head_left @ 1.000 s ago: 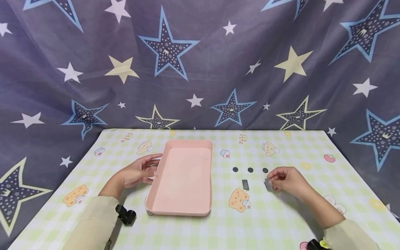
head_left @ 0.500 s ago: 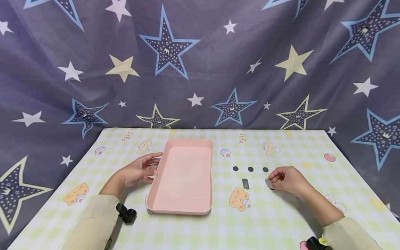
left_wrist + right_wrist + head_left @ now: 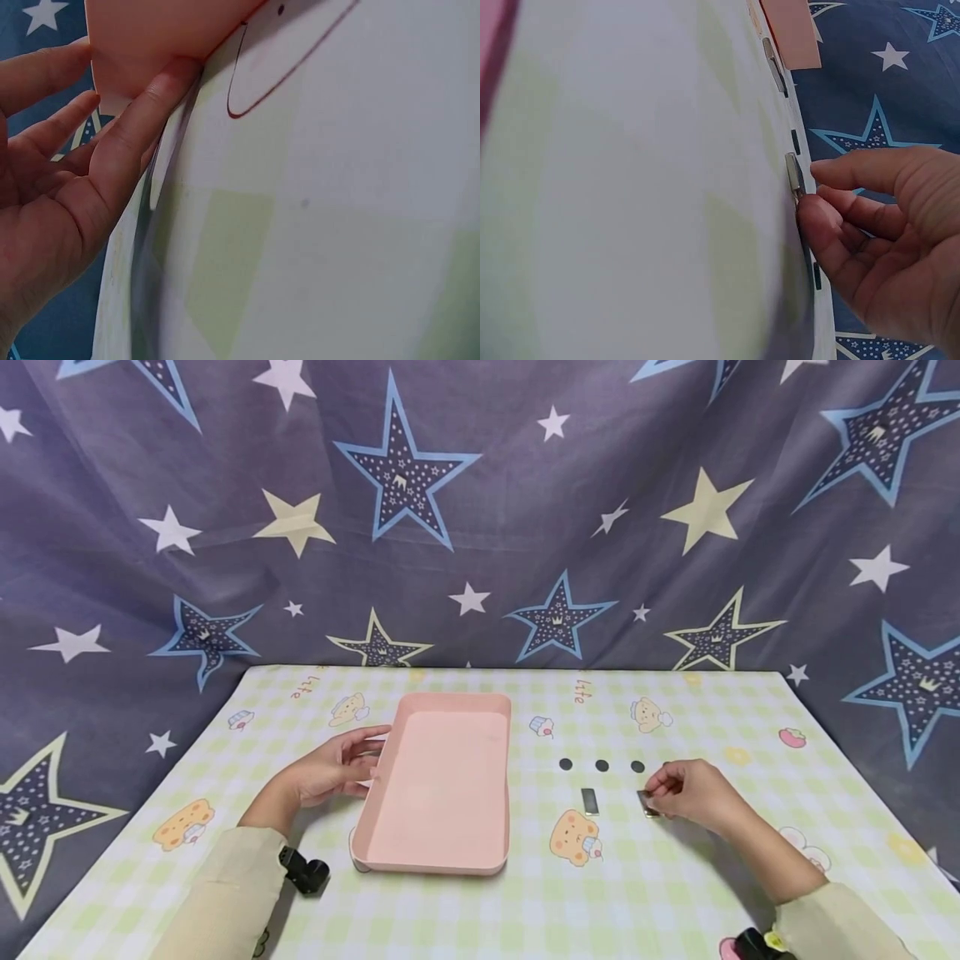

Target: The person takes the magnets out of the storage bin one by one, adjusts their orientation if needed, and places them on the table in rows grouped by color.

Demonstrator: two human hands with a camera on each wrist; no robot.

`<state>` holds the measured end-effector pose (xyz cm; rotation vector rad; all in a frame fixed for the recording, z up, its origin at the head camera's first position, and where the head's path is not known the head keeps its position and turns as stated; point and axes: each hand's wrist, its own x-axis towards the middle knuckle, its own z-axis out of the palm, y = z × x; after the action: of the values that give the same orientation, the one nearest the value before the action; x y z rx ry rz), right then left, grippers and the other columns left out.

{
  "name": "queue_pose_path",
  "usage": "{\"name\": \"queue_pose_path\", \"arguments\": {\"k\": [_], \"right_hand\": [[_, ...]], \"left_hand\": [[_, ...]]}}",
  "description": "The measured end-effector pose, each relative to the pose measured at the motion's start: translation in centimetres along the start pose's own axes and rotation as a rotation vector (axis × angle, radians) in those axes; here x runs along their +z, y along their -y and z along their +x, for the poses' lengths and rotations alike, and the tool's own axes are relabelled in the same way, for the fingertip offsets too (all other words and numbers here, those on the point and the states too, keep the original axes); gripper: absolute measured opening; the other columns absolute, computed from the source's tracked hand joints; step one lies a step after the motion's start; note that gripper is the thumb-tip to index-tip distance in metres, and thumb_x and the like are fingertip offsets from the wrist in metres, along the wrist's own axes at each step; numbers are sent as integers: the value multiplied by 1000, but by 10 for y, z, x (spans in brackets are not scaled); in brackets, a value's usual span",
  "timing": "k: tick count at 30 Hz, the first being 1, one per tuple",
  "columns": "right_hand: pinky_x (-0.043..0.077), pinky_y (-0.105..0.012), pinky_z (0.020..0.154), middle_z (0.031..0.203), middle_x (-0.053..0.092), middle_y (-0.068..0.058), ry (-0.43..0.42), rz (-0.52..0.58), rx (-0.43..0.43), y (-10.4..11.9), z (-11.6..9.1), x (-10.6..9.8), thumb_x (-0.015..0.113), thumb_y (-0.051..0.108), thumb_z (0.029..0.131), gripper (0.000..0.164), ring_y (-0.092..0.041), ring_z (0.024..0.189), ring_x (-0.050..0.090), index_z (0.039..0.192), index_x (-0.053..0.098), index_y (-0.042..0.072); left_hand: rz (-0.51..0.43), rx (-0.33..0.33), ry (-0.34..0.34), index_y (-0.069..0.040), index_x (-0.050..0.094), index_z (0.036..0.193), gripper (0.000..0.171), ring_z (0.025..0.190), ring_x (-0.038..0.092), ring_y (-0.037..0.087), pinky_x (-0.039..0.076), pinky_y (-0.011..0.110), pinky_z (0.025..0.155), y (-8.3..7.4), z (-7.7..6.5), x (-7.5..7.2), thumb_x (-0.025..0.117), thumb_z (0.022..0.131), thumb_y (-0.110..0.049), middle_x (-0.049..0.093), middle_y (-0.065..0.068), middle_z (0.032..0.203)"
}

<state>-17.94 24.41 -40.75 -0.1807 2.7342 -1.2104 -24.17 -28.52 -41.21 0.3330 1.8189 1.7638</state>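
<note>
A shallow pink rectangular tray lies left of the table's middle. My left hand rests at its left side; in the left wrist view the thumb and fingertips touch the tray's outer wall. Farther right, my right hand pinches the edge of a small shiny rectangular metal block at table level, its fingers covering part of it. A second such block lies to its left. Behind the blocks, three black discs form a row, the rightmost close to my right fingertips.
A pale green checked cloth with cartoon prints covers the table. A dark curtain with stars hangs behind the far edge. Black wrist cameras are strapped on both forearms.
The block at my right hand looked tilted one second ago and now lies lower, flatter on the cloth. My right fingers shifted slightly over it. The left hand and tray stay put.
</note>
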Motion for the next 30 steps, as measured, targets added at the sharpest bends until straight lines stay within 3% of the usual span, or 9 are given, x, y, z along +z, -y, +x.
{"name": "queue_pose_path", "arguments": {"k": [6,12,17,20,25,30], "right_hand": [[51,-26,56,76,63,-4,-49,-6,-55,4,-5,-5,69,0,83,8,-19,68,58,91,68,-1],[47,-25,55,79,65,-8,-118,-14,-100,11,-10,-17,66,6,90,13,-20,63,59,99,69,-2],[49,-26,54,82,67,-12,-161,30,-124,14,-14,-23,67,12,92,18,-18,60,60,102,69,-3],[50,-25,55,82,68,-8,-196,-6,-145,14,-18,-26,68,15,92,16,-13,64,59,100,70,1],[50,-23,61,85,68,-1,-233,-82,-213,11,-24,-36,71,14,90,13,-6,73,59,98,71,5],[52,-21,65,89,67,-1,-267,-175,-305,8,-26,-47,72,10,88,10,-5,75,60,97,70,7]], "left_hand": [[57,16,-52,0,15,155,72,118,56,22,54,49,87,-2,-4,5,56,95,2,27,32,151],[130,73,-149,10,28,148,59,113,60,20,56,45,83,1,-9,12,56,97,0,40,33,142],[205,108,-299,16,42,137,46,101,64,16,56,42,81,2,-16,18,56,98,-2,51,32,130],[288,133,-410,18,51,128,36,97,66,23,57,40,80,1,-22,22,56,97,-1,55,33,123],[601,198,-577,10,64,113,23,90,67,30,58,31,73,-4,-32,27,61,93,-2,66,22,106],[927,288,-661,0,69,106,18,89,66,25,56,35,72,-13,-43,28,67,91,-7,70,8,93]]}}
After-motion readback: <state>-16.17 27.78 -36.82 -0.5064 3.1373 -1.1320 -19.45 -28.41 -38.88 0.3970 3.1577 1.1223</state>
